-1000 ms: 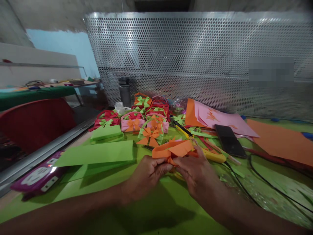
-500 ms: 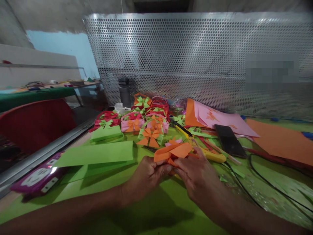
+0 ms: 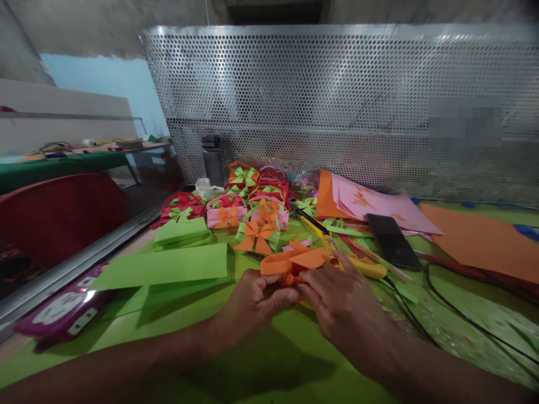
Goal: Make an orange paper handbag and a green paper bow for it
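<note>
Your left hand is curled, thumb laid toward the right hand, its digits closed up on the near side of the folded orange paper; your right hand has its thumb and forefinger drawn in on the same piece, the rest bent beneath the palm. The paper sits between and just beyond your two thumbs, raised above the green tabletop. Long axis: crosswise, from above your left fingers over to your right knuckles, the right end slightly farther from you. Its rounded loop faces left; the flatter flap points right. A small gathered bit drops from the middle into your pinch (crumple or knot, I cannot tell which). Your fingertips are mostly lost behind the paper and thumbs, so the exact grip is hard to read; the underside is hidden too. Just beyond your right hand, a yellow handle is partly covered by it. Beyond your left hand lie green sheets, and past the paper a small bag with an orange bow. Both your forearms are cut off by the frame.
</note>
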Demonstrator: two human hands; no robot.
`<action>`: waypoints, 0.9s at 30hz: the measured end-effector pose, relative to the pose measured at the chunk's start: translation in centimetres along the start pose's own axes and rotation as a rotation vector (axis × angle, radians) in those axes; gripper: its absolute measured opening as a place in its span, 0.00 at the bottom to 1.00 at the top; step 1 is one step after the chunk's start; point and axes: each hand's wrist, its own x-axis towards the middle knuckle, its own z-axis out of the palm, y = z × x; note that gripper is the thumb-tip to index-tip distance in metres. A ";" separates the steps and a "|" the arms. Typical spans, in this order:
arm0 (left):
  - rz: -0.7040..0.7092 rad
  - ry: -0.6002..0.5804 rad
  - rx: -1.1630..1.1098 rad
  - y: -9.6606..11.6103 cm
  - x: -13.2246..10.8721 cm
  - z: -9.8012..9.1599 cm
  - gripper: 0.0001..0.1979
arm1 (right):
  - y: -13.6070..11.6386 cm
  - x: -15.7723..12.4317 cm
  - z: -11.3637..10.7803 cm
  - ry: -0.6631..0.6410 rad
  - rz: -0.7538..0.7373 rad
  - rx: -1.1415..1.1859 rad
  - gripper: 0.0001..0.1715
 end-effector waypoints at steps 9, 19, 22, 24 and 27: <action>-0.178 0.056 -0.128 -0.7 0.4 -0.3 0.10 | 0.1 0.4 0.0 -0.001 0.058 0.025 0.04; -0.249 0.186 -0.238 0.0 1.5 -1.8 0.07 | 0.7 0.8 -1.1 0.049 0.063 0.049 0.09; -0.248 0.135 -0.299 -0.5 1.8 -2.5 0.10 | 1.2 1.0 -1.7 0.080 0.048 0.035 0.14; -0.238 0.106 -0.343 -0.9 1.9 -2.8 0.11 | 1.5 1.1 -2.1 0.102 0.026 0.034 0.16; -0.239 0.104 -0.382 -1.2 2.1 -3.1 0.11 | 2.1 1.3 -2.5 0.149 -0.002 0.025 0.15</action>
